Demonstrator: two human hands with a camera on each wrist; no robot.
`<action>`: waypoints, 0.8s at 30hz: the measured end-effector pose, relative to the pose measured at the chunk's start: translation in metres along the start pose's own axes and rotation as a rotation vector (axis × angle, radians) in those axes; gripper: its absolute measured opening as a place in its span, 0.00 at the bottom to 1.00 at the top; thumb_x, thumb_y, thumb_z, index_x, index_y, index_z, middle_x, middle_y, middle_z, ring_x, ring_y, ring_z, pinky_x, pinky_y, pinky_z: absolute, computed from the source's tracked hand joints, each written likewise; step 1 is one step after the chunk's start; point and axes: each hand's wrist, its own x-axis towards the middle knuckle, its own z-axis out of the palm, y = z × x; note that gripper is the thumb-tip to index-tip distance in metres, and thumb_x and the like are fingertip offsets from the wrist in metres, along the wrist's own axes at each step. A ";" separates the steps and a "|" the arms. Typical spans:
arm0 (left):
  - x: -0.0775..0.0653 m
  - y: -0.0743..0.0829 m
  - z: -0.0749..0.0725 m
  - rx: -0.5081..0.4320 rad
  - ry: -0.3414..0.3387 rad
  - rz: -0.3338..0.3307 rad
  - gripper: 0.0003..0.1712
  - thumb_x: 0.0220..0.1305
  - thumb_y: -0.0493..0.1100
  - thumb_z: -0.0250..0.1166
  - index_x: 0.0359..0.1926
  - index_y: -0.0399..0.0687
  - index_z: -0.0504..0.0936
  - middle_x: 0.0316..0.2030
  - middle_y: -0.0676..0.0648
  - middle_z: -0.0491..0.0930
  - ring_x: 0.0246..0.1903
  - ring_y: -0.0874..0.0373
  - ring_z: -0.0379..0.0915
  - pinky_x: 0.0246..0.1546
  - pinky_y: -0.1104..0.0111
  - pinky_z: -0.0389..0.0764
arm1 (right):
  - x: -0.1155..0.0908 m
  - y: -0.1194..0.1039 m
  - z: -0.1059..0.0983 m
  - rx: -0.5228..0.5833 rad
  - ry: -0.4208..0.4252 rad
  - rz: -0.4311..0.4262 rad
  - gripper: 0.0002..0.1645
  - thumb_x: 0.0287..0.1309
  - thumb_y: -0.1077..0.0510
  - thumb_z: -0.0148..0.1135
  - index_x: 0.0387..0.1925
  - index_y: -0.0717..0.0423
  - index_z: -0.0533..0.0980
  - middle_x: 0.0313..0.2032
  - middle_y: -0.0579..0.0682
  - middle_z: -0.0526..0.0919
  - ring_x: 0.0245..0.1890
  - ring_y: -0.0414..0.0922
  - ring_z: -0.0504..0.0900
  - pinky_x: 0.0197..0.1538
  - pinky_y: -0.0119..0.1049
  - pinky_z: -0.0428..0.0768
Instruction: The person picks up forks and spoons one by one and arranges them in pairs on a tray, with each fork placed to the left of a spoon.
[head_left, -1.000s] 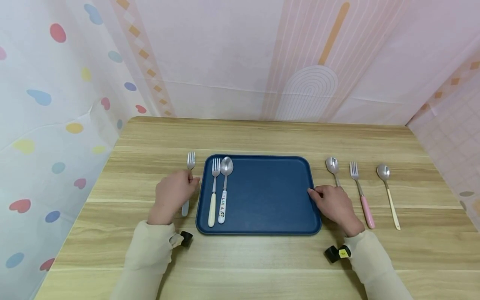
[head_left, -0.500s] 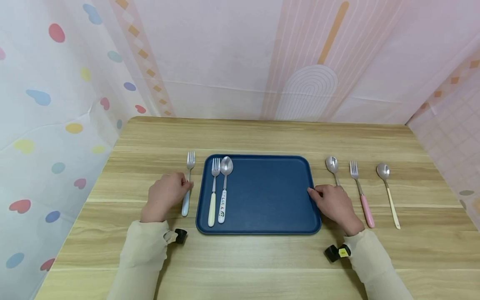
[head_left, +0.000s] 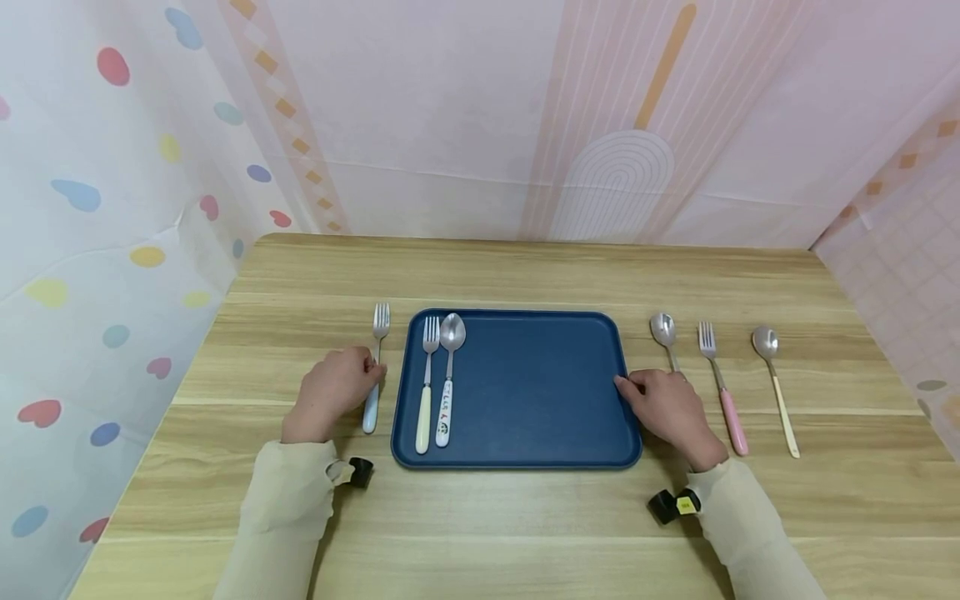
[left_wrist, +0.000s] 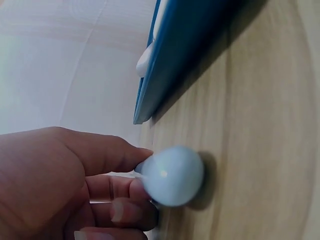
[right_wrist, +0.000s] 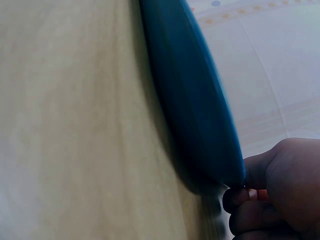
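Note:
In the head view, a dark blue tray (head_left: 536, 400) lies on the table with a cream-handled fork (head_left: 423, 417) and a spoon with a patterned white handle (head_left: 444, 417) along its left side. Left of the tray lies a fork with a light blue handle (head_left: 371, 412). My left hand (head_left: 333, 390) pinches this fork near its neck between thumb and index finger; the handle's rounded end (left_wrist: 175, 176) faces the left wrist camera. My right hand (head_left: 667, 408) grips the tray's right rim, thumb on top and fingers curled below, as the right wrist view shows.
Right of the tray lie a spoon (head_left: 663, 329) partly hidden by my right hand, a pink-handled fork (head_left: 733, 423) and a cream-handled spoon (head_left: 784, 414). The wooden table (head_left: 487, 533) ends at a patterned curtain (head_left: 450, 125) at the back.
My left hand has moved left from beside the tray's left edge to the light blue fork's handle side. The right hand and the tray have stayed in place.

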 end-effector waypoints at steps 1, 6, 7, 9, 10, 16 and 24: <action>0.000 0.000 0.000 -0.005 -0.001 0.001 0.15 0.63 0.47 0.53 0.21 0.45 0.71 0.16 0.49 0.67 0.17 0.56 0.64 0.15 0.67 0.61 | 0.000 0.000 0.000 0.000 0.000 0.000 0.27 0.64 0.49 0.51 0.09 0.50 0.62 0.08 0.44 0.62 0.10 0.42 0.62 0.15 0.34 0.59; 0.002 -0.002 0.002 -0.021 0.014 0.014 0.14 0.61 0.45 0.54 0.20 0.44 0.71 0.15 0.50 0.66 0.16 0.56 0.63 0.15 0.68 0.60 | -0.001 0.000 0.000 -0.002 0.000 0.003 0.27 0.64 0.49 0.51 0.09 0.50 0.62 0.09 0.44 0.62 0.10 0.42 0.62 0.15 0.34 0.59; 0.002 -0.003 0.002 -0.024 0.021 0.018 0.14 0.60 0.44 0.54 0.19 0.44 0.71 0.14 0.50 0.66 0.16 0.56 0.63 0.15 0.68 0.60 | -0.001 0.000 0.001 -0.003 -0.001 0.005 0.27 0.64 0.49 0.51 0.09 0.50 0.62 0.09 0.45 0.62 0.10 0.42 0.62 0.15 0.34 0.59; 0.002 -0.004 0.003 -0.035 0.032 0.027 0.14 0.59 0.44 0.55 0.18 0.44 0.71 0.14 0.50 0.65 0.16 0.56 0.63 0.15 0.69 0.60 | -0.001 -0.001 0.000 -0.004 -0.001 0.007 0.27 0.64 0.49 0.51 0.09 0.50 0.62 0.09 0.45 0.62 0.10 0.42 0.62 0.16 0.34 0.59; 0.002 -0.004 0.003 -0.042 0.035 0.031 0.14 0.59 0.43 0.55 0.18 0.44 0.70 0.13 0.50 0.65 0.15 0.57 0.63 0.15 0.69 0.60 | -0.001 -0.001 0.000 -0.005 -0.001 0.007 0.27 0.64 0.49 0.51 0.09 0.50 0.62 0.09 0.45 0.62 0.10 0.42 0.62 0.16 0.34 0.59; 0.002 -0.005 0.004 -0.077 0.064 0.061 0.16 0.58 0.41 0.55 0.15 0.45 0.68 0.12 0.51 0.63 0.14 0.57 0.61 0.15 0.69 0.60 | -0.001 -0.001 0.001 -0.003 0.002 0.002 0.27 0.64 0.49 0.51 0.09 0.49 0.62 0.09 0.44 0.62 0.10 0.42 0.62 0.15 0.34 0.59; 0.000 0.002 0.000 -0.112 0.080 0.059 0.15 0.58 0.42 0.53 0.15 0.45 0.67 0.11 0.52 0.62 0.13 0.58 0.60 0.14 0.69 0.59 | 0.000 0.000 0.001 -0.004 -0.001 0.001 0.27 0.64 0.49 0.50 0.09 0.49 0.62 0.09 0.44 0.62 0.10 0.42 0.62 0.15 0.34 0.59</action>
